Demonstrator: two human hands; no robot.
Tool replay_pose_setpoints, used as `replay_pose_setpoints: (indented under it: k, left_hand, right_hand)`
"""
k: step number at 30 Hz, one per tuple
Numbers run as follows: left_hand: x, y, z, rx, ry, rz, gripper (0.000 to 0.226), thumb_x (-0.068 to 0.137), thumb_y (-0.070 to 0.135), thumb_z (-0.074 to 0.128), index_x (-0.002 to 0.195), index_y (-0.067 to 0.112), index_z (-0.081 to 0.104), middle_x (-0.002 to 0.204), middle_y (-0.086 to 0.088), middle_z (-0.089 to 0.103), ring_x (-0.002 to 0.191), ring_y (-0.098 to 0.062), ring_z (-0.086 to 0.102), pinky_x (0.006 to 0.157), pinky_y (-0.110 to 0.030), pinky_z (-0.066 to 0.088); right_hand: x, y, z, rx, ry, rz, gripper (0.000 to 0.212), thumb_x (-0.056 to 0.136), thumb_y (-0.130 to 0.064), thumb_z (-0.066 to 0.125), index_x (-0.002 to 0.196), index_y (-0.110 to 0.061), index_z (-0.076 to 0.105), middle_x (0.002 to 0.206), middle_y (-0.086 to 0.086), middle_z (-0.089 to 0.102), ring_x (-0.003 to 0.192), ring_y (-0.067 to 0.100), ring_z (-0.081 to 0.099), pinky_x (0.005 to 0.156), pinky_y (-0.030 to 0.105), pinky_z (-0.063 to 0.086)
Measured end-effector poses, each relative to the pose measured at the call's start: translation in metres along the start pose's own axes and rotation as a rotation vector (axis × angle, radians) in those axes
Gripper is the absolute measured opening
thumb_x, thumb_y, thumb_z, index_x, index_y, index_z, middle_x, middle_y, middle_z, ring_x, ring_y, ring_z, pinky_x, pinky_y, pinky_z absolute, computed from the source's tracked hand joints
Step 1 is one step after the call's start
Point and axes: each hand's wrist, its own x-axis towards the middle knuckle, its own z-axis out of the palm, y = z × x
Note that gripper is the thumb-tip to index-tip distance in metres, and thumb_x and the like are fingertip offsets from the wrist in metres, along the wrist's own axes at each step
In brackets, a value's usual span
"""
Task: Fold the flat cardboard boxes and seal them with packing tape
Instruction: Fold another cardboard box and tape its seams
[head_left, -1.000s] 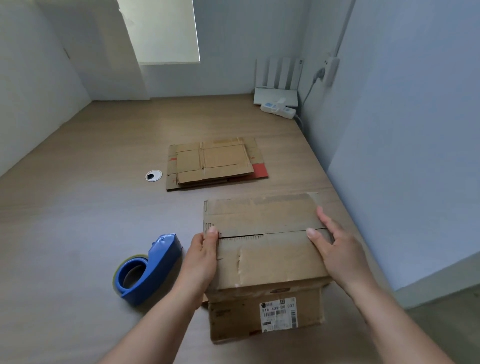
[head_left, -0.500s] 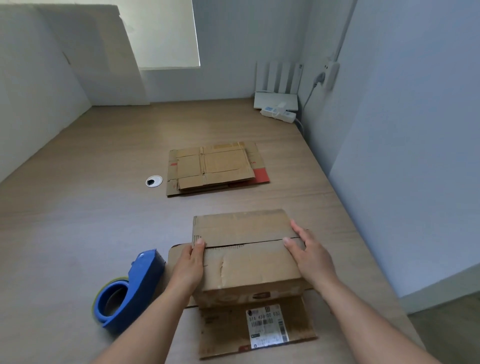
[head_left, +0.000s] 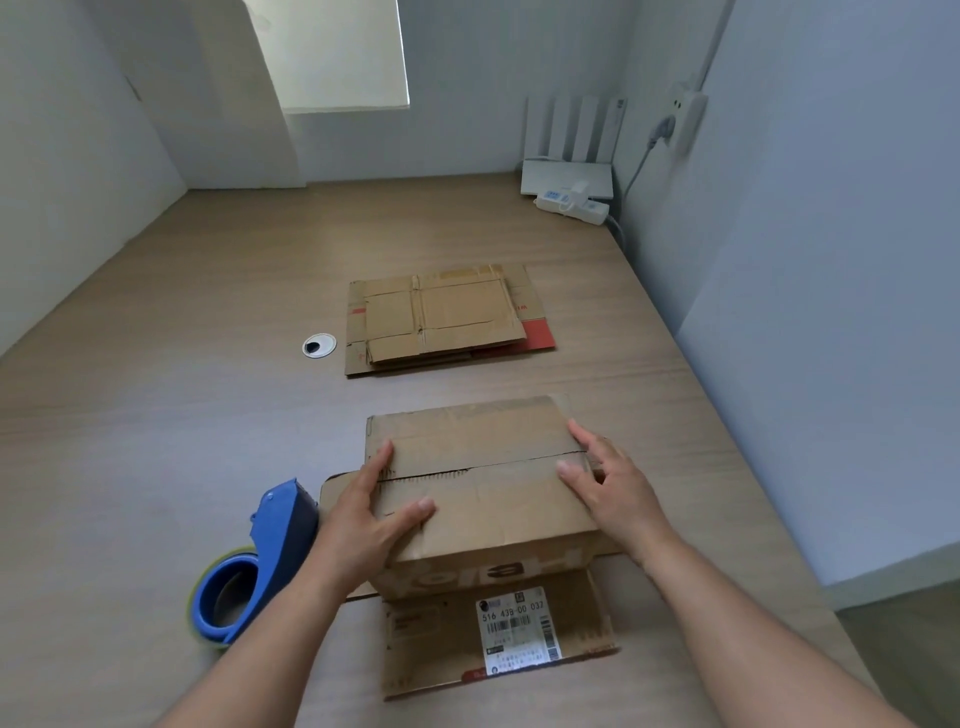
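- While both hands press on it, the cardboard box (head_left: 483, 488) stands erected at the near centre of the wooden table (head_left: 156, 415), its two top flaps meeting in an untaped seam that runs from 9 to 3 o'clock.
- Left hand (head_left: 363, 512): open, palm flat across the seam's left end, fingers spread; it pins the flaps, clasping nothing.
- Right hand (head_left: 605, 480): open likewise, laid flat on the right end of the seam and over the box edge.
- Material judged light, hollow and worn: creased board, stiff along the panels, springy at the folds; flaps are likely to lift if released.
- Recommended hold: flat pressure beside the seam, not on it, leaving the line free for tape.
- One labelled flap (head_left: 498, 631) lies splayed on the table at 6 o'clock from the box.
- Blue tape dispenser (head_left: 254, 561) rests at 8 o'clock, just beside the left wrist, within easy reach.
- Flat cardboard stack (head_left: 441, 319) waits at 12 o'clock, well apart.
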Motion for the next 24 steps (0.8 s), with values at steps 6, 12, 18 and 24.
replay_pose_setpoints:
  k: [6,12,18,24]
  left_hand:
    - [0.003,0.003,0.0,0.012,0.052,-0.006,0.081,0.078,0.042,0.071,0.146,0.037,0.026,0.144,-0.003,0.034,0.112,-0.014,0.041,0.096,-0.033,0.043]
    - [0.003,0.004,-0.002,0.062,0.01,0.016,0.082,0.08,0.044,0.068,0.148,0.034,0.022,0.145,-0.002,0.033,0.124,-0.02,0.042,0.096,-0.033,0.044]
    - [-0.014,-0.025,-0.027,0.079,0.42,0.005,0.06,0.091,0.045,0.053,0.14,0.011,0.044,0.126,-0.008,0.053,0.117,-0.021,0.048,0.1,-0.037,0.038]
    - [-0.027,-0.078,-0.044,0.341,0.525,-0.546,0.069,0.081,0.058,0.06,0.115,-0.001,0.055,0.117,-0.024,0.055,0.107,-0.041,0.052,0.089,-0.049,0.046]
  right_hand:
    - [0.004,-0.006,0.009,-0.008,-0.145,0.044,0.07,0.08,-0.052,0.066,0.139,-0.056,0.028,0.153,0.002,0.026,0.138,0.022,0.03,0.114,0.045,0.03]
    - [0.002,-0.008,0.02,0.031,-0.067,0.05,0.059,0.086,-0.049,0.06,0.138,-0.052,0.033,0.155,0.005,0.025,0.14,0.024,0.029,0.113,0.048,0.03]
    - [0.001,-0.008,0.019,0.056,-0.068,0.045,0.055,0.09,-0.044,0.058,0.139,-0.05,0.033,0.155,0.006,0.026,0.141,0.024,0.027,0.115,0.046,0.026]
    - [-0.003,-0.013,0.017,0.103,-0.067,0.02,0.054,0.093,-0.035,0.057,0.143,-0.04,0.035,0.151,-0.003,0.036,0.14,0.019,0.03,0.115,0.038,0.026]
